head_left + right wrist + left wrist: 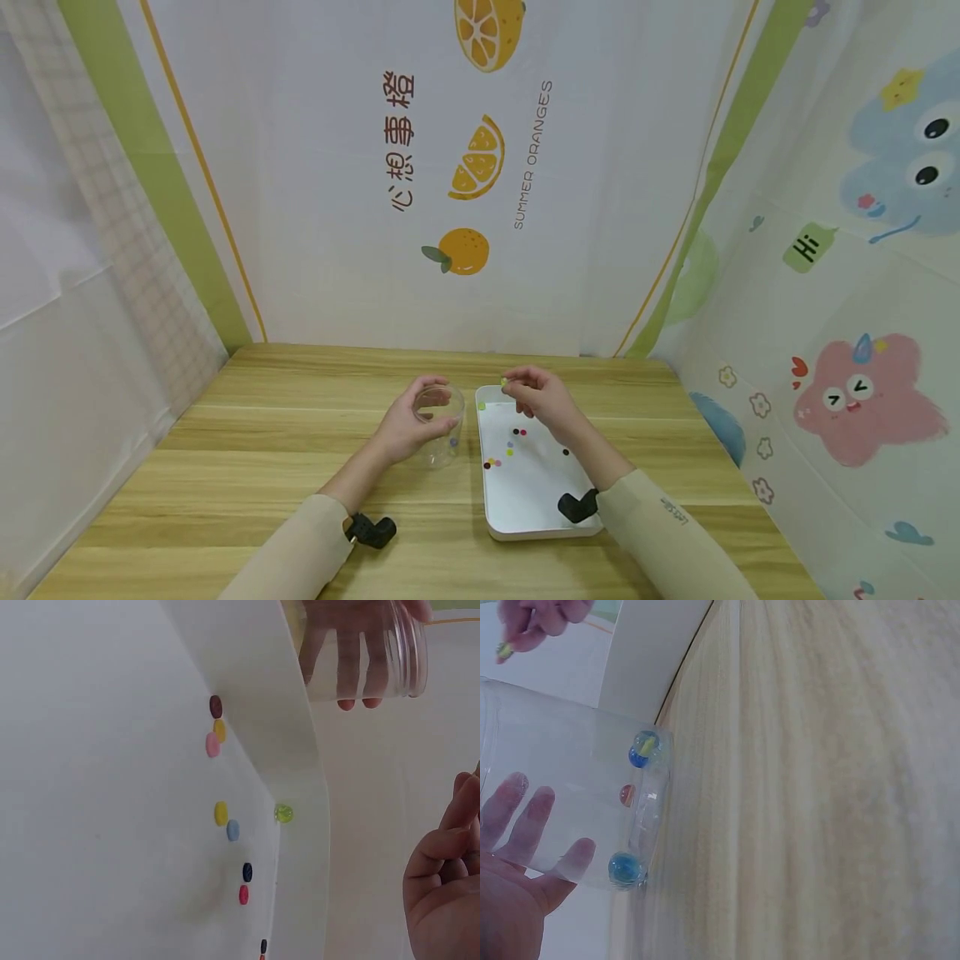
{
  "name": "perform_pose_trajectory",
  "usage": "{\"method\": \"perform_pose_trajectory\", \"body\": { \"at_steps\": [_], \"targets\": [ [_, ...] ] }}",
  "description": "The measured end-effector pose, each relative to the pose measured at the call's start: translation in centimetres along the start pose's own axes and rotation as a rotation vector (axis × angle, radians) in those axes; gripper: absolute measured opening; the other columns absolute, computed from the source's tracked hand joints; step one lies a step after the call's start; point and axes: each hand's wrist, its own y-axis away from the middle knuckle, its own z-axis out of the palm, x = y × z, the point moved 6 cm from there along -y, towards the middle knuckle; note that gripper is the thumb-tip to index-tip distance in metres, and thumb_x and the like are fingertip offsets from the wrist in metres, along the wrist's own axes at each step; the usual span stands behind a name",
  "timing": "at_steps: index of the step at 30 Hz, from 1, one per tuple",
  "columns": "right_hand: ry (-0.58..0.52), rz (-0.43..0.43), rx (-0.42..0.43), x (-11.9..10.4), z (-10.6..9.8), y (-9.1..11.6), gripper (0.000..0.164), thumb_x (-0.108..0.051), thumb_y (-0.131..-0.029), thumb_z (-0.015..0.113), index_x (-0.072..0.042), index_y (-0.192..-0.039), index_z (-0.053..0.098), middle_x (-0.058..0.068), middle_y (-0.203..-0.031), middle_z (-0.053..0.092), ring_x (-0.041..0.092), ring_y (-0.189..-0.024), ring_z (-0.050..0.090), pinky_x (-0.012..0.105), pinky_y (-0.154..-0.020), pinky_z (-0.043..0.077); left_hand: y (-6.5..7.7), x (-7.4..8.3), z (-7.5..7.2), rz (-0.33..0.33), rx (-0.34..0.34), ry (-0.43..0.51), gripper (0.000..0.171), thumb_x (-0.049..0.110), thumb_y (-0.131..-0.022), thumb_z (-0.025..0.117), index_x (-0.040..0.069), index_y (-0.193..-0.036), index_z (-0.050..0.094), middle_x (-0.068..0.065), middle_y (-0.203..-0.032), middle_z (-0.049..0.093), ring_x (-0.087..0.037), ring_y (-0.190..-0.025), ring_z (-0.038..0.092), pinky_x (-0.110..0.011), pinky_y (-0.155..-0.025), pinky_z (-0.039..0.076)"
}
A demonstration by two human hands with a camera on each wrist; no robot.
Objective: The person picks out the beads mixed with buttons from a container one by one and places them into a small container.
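Note:
My left hand (399, 429) grips a clear plastic jar (441, 457), fingers and thumb curled round its side, on the wooden table just left of the white tray (542, 532). Inside it, the left wrist view shows several marbles at the bottom, among them a blue-green marble (625, 868) and a reddish marble (628, 796). Above the tray's far end, my right hand (553, 410) pinches a yellow-green marble (505, 650) between thumb and fingertips. Another green marble (283, 814) lies in the tray against its wall.
Several small round buttons lie scattered in the tray, including a pink button (213, 745), a yellow button (221, 813) and a light blue button (233, 830). The wooden table (247, 467) ends at a printed curtain (337, 250) behind.

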Motion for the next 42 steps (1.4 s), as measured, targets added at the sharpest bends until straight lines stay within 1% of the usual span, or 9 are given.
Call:
{"method": "perform_pose_trajectory", "body": {
  "at_steps": [4,9,16,22,25,27,32,35,42],
  "targets": [
    [0.003,-0.026,-0.024,-1.2,0.4,0.0,0.035,-0.017,-0.103,0.074,0.001,-0.133,0.069,-0.004,-0.093,0.071,0.019,-0.072,0.056,0.024,-0.062,0.047,0.0,0.0,0.0,-0.002,0.003,0.001,0.066,0.021,-0.098,0.082,0.013,-0.154,0.049,-0.027,-0.151,0.061,-0.044,-0.140,0.061,-0.049,-0.107,0.057],
    [-0.017,-0.045,-0.060,-2.8,1.2,0.1,0.039,-0.017,-0.104,0.073,0.003,-0.136,0.067,-0.003,-0.095,0.070,0.018,-0.072,0.057,0.023,-0.063,0.047,0.0,0.0,0.0,-0.007,0.003,0.004,0.065,0.020,-0.098,0.082,0.014,-0.153,0.049,-0.027,-0.151,0.061,-0.044,-0.141,0.061,-0.054,-0.108,0.057],
    [-0.035,-0.042,-0.078,-4.6,2.5,0.2,0.036,-0.015,-0.103,0.073,0.002,-0.135,0.068,-0.005,-0.094,0.070,0.013,-0.072,0.058,0.024,-0.065,0.047,0.0,0.0,0.0,-0.009,0.001,0.008,0.064,0.020,-0.098,0.082,0.014,-0.153,0.049,-0.028,-0.152,0.060,-0.044,-0.141,0.061,-0.056,-0.109,0.057],
    [-0.039,-0.078,-0.116,-5.8,3.8,0.2,0.031,-0.013,-0.103,0.073,-0.001,-0.132,0.071,-0.005,-0.093,0.070,0.017,-0.073,0.056,0.023,-0.064,0.047,0.0,0.0,0.0,-0.005,-0.003,0.008,0.064,0.020,-0.098,0.081,0.014,-0.153,0.049,-0.029,-0.152,0.059,-0.044,-0.141,0.061,-0.056,-0.109,0.057],
    [-0.038,-0.096,-0.138,-6.0,4.4,0.1,0.029,-0.012,-0.103,0.073,-0.002,-0.131,0.071,-0.002,-0.094,0.069,0.020,-0.073,0.055,0.024,-0.064,0.046,0.0,0.0,0.0,-0.005,-0.002,0.007,0.063,0.020,-0.098,0.081,0.014,-0.153,0.049,-0.029,-0.151,0.060,-0.044,-0.141,0.061,-0.056,-0.109,0.057],
    [-0.032,-0.108,-0.151,-6.1,4.9,0.0,0.030,-0.012,-0.103,0.073,0.000,-0.131,0.071,-0.001,-0.094,0.069,0.019,-0.072,0.055,0.024,-0.063,0.046,0.0,0.0,0.0,-0.005,-0.002,0.008,0.063,0.020,-0.098,0.081,0.014,-0.153,0.049,-0.028,-0.151,0.060,-0.044,-0.141,0.061,-0.057,-0.109,0.057],
    [-0.007,-0.127,-0.173,-6.1,5.8,-0.1,0.033,-0.013,-0.103,0.073,0.001,-0.133,0.070,-0.005,-0.093,0.068,0.014,-0.070,0.057,0.022,-0.060,0.044,0.1,-0.1,0.0,-0.011,-0.002,0.015,0.063,0.020,-0.098,0.080,0.013,-0.153,0.049,-0.028,-0.152,0.060,-0.045,-0.141,0.061,-0.056,-0.109,0.057],
    [0.005,-0.133,-0.185,-6.1,6.3,-0.1,0.032,-0.014,-0.103,0.074,0.000,-0.133,0.070,-0.006,-0.094,0.068,0.016,-0.070,0.057,0.022,-0.059,0.044,0.1,-0.2,0.0,-0.019,-0.003,0.016,0.064,0.020,-0.098,0.081,0.014,-0.154,0.049,-0.028,-0.153,0.059,-0.047,-0.142,0.060,-0.058,-0.111,0.056],
    [0.026,-0.136,-0.205,-6.0,7.1,-0.2,0.031,-0.013,-0.105,0.072,0.001,-0.132,0.069,-0.001,-0.099,0.071,0.014,-0.069,0.057,0.023,-0.059,0.044,0.0,-0.3,-0.1,-0.024,0.002,-0.001,0.066,0.023,-0.098,0.081,0.015,-0.154,0.049,-0.024,-0.153,0.061,-0.042,-0.143,0.060,-0.064,-0.117,0.050]
  ]
}}
